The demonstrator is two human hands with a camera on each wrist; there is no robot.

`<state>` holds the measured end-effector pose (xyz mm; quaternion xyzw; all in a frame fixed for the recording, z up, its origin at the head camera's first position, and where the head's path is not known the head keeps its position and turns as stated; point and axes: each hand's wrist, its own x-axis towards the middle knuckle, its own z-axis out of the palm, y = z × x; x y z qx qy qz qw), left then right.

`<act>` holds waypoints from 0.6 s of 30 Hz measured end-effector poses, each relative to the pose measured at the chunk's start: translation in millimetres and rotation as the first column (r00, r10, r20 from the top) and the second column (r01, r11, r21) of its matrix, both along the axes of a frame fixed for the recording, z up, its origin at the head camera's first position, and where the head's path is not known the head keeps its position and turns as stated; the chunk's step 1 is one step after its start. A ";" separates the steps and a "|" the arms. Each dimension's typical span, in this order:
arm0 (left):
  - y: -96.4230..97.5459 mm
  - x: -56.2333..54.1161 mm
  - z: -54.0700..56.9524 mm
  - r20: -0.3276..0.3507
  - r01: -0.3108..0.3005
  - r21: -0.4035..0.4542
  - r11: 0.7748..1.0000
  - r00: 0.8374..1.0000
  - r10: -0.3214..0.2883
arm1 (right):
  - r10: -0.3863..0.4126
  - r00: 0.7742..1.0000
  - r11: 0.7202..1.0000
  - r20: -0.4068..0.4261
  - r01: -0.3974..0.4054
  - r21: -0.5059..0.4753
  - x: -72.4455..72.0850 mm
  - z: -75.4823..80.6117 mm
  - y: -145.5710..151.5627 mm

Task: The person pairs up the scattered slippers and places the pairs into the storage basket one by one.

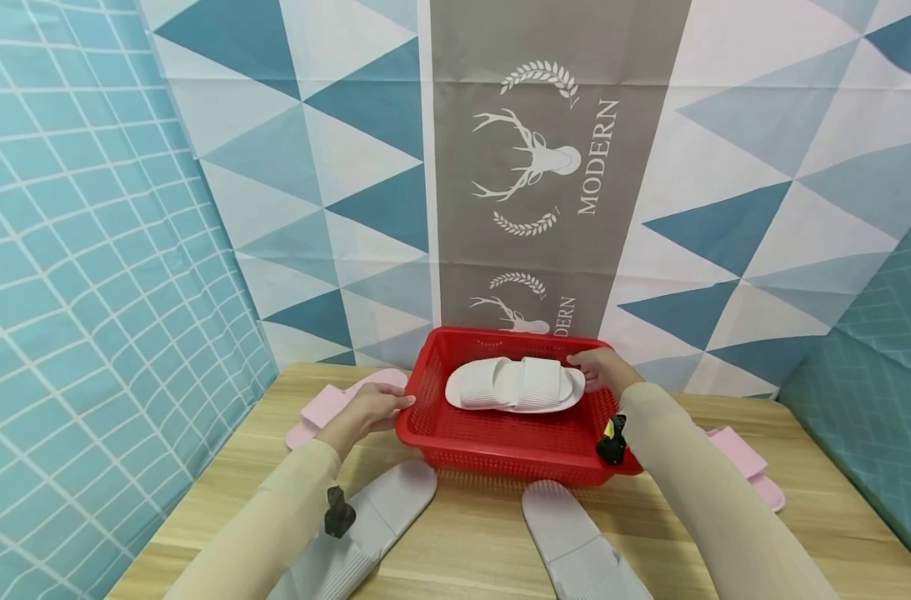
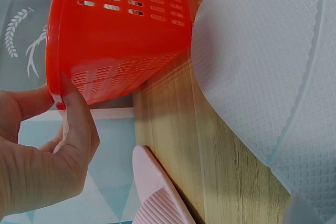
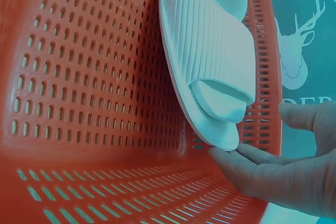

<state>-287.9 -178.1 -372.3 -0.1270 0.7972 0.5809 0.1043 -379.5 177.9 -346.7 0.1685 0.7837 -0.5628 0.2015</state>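
Observation:
A red plastic basket (image 1: 500, 450) with slotted walls stands against the patterned backdrop. My left hand (image 1: 376, 406) pinches its left rim; in the left wrist view, the thumb and fingers (image 2: 79, 124) lie on either side of that rim. Inside the basket lie white ribbed-strap slippers (image 1: 541, 385), nested together lengthwise near the back wall. At their right end is my right hand (image 1: 601, 368), reaching over the basket's right side. Its fingers (image 3: 252, 169) are extended with the tips right at the slipper's end (image 3: 226, 137), while the thumb stays apart.
Pink slippers lie on the wooden surface (image 1: 470, 550), one left of the basket (image 1: 326, 408) and another on the right (image 1: 740, 458). Two pale grey slippers lie in front, left (image 1: 380, 517) and right (image 1: 575, 542). A blue tiled-pattern sheet (image 1: 87, 250) hangs along the left.

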 end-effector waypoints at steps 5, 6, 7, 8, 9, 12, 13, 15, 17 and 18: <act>0.0 -0.1 0.2 0.000 0.001 0.002 1.000 1.000 -0.001 | 0.013 1.000 1.000 -0.001 -0.013 0.006 2.9 3.0 0.0; 0.0 0.1 0.3 0.000 0.000 0.005 1.000 1.000 0.000 | 0.015 1.000 1.000 -0.002 -0.015 0.009 2.2 2.4 0.6; 0.1 0.0 0.2 0.000 0.000 0.005 1.000 1.000 0.000 | 0.022 1.000 1.000 -0.001 -0.022 0.012 0.9 1.6 1.6; 0.1 -0.1 0.1 0.000 -0.001 0.005 1.000 1.000 0.001 | 0.028 1.000 0.999 -0.001 -0.028 0.017 -0.8 0.5 2.5; 0.2 -0.3 -0.2 0.002 -0.003 0.005 1.000 1.000 0.003 | 0.030 1.000 0.999 -0.001 -0.030 0.020 -2.3 -0.4 3.5; 0.7 -0.7 -0.2 0.003 -0.006 0.007 1.000 1.000 0.006 | 0.047 0.999 0.998 -0.007 -0.047 0.032 -5.8 -2.5 7.2; 0.8 -0.8 -0.4 0.003 -0.006 0.007 1.000 1.000 0.006 | 0.056 0.998 0.998 -0.010 -0.056 0.038 -5.9 -2.7 7.8; 0.8 -0.6 -0.1 0.004 -0.007 0.011 1.000 1.000 0.007 | 0.070 0.997 0.996 -0.019 -0.069 0.047 -4.0 -1.9 7.4; 0.8 0.1 0.4 0.005 -0.010 0.017 1.000 1.000 0.009 | 0.080 0.996 0.995 -0.034 -0.078 0.056 3.2 1.9 4.7; 0.8 0.7 0.8 0.003 -0.010 0.021 1.000 1.000 0.010 | 0.087 0.995 0.995 -0.045 -0.085 0.061 4.7 2.4 4.2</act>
